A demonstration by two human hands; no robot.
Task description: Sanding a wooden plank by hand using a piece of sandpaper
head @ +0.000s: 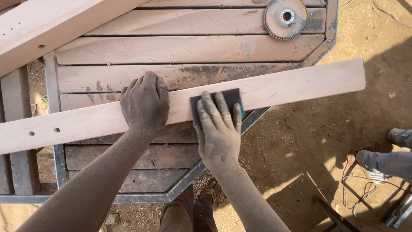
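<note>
No packages, labels, signs or screens in view — none anywhere.

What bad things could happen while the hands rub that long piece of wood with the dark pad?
The long wooden board sticks out well past the slatted table, so it might tip or swing if the left hand lets go. The right hand presses the dark sanding pad near the board's edge, so its fingers could slip off or catch splinters. The cable on the ground might trip someone.
</note>
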